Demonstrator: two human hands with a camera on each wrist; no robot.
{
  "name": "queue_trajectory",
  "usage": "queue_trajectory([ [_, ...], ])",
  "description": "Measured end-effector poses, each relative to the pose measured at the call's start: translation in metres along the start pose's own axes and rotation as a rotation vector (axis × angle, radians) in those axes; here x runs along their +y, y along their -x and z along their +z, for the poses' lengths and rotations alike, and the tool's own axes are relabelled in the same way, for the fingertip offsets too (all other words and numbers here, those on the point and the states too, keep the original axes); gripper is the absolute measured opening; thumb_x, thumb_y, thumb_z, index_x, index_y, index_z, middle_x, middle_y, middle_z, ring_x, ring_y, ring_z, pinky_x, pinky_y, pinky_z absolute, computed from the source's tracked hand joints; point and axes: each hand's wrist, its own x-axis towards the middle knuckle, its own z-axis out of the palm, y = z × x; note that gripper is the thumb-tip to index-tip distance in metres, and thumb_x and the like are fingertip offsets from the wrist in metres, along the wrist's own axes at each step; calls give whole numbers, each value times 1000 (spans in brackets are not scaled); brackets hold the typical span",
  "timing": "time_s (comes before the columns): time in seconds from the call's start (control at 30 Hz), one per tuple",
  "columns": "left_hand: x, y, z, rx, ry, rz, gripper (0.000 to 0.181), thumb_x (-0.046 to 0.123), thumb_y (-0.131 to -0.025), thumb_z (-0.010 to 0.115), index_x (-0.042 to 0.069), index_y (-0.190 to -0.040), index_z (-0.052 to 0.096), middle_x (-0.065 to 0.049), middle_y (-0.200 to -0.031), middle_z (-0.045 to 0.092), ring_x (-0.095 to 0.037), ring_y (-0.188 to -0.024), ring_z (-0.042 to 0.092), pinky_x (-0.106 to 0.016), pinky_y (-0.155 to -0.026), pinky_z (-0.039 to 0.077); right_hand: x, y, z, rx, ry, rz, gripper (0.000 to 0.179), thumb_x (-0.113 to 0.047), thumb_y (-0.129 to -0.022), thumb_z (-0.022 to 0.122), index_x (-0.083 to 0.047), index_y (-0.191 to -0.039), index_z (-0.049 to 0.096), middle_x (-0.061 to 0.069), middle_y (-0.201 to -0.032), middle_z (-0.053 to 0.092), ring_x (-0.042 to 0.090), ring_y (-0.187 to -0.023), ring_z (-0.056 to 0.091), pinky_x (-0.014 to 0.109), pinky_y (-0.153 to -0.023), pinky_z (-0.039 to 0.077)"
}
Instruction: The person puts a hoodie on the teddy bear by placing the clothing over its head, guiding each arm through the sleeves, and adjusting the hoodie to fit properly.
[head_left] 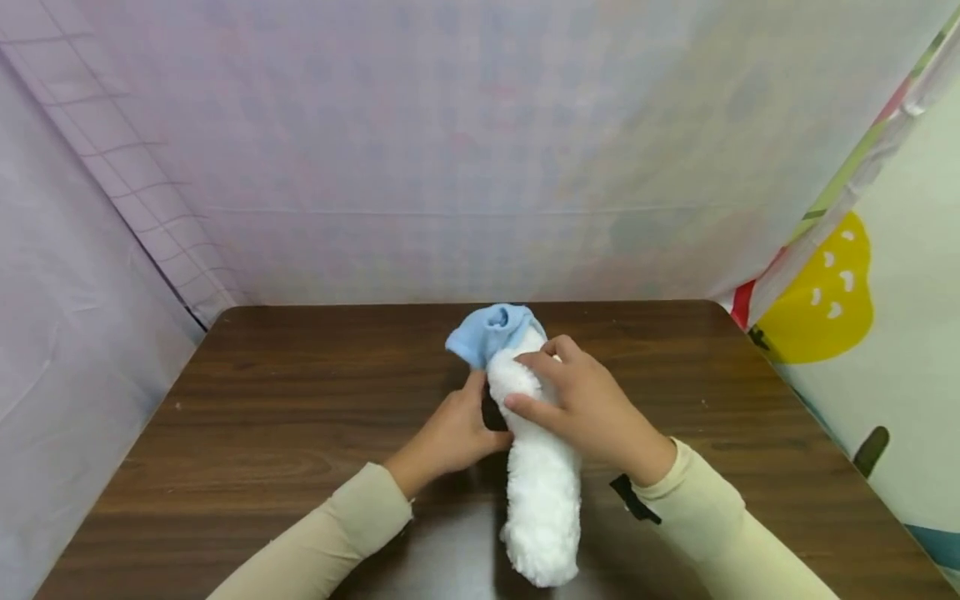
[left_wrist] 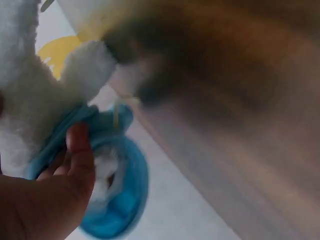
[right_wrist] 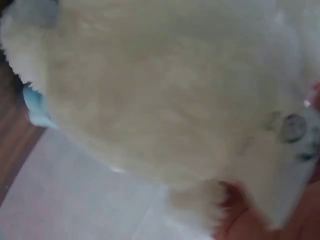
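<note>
A white fluffy plush toy (head_left: 543,500) lies lengthwise over the table, with a light blue cloth hat (head_left: 480,333) at its far end. My left hand (head_left: 453,429) grips the toy from the left, just below the hat. In the left wrist view the thumb presses on the blue fabric (left_wrist: 117,217), and part of a white furry head (left_wrist: 102,175) shows inside its round brim. From the right, my right hand (head_left: 585,400) holds the fluffy body between thumb and fingers. A white printed tag (right_wrist: 275,175) hangs by that hand in the right wrist view.
The dark brown wooden table (head_left: 300,400) ends at a pale curtain (head_left: 450,167) behind. A white cloth (head_left: 60,292) hangs along the left side, and a printed sheet with a yellow shape (head_left: 825,292) along the right. A black strip (head_left: 636,500) shows by the right cuff.
</note>
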Motion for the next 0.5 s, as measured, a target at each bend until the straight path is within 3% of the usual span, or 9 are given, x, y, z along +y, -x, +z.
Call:
queue_trajectory([
  [0.1, -9, 1, -5, -69, -79, -15, 74, 27, -86, 75, 3, -145, 36, -17, -131, 58, -26, -114, 60, -43, -93, 49, 1, 0, 12, -72, 82, 7, 49, -44, -92, 69, -11, -129, 65, 11, -106, 53, 22, -80, 51, 39, -70, 46],
  [0.17, -15, 3, -12, -59, -153, -17, 55, 16, -87, 69, 1, -136, 48, -15, -119, 64, -25, -103, 63, -41, -87, 51, 3, 0, 21, -106, 108, 0, 51, -47, -92, 68, -11, -130, 65, 11, -108, 53, 24, -83, 52, 40, -74, 46],
  [0.27, -20, 5, -29, 67, -187, -31, 30, 2, -84, 61, 3, -114, 65, -8, -100, 68, -21, -87, 62, -38, -77, 52, 5, 2, 31, -101, 87, -32, 50, -47, -92, 68, -12, -127, 65, 11, -112, 54, 28, -90, 53, 43, -80, 46],
  [0.33, -19, 8, -38, 203, -136, -26, 21, -1, -84, 58, 5, -101, 69, -4, -91, 67, -18, -80, 60, -36, -72, 51, 6, 1, 36, -74, 47, -70, 42, -41, -93, 69, -12, -124, 67, 10, -114, 56, 28, -94, 55, 44, -83, 46],
  [0.4, -16, 11, -44, 299, -49, 9, 15, 1, -88, 58, 7, -96, 70, -2, -90, 67, -15, -77, 59, -33, -69, 50, 7, 1, 38, -53, -18, -88, 30, -32, -97, 65, -12, -118, 67, 6, -114, 58, 23, -98, 58, 42, -84, 48],
  [0.5, -13, 13, -44, 322, 8, 134, 11, 6, -93, 62, 7, -99, 70, -1, -94, 66, -14, -79, 59, -32, -68, 51, 8, 2, 37, -12, -187, -85, 14, -16, -101, 59, -12, -111, 67, 0, -110, 62, 14, -92, 59, 34, -79, 50],
])
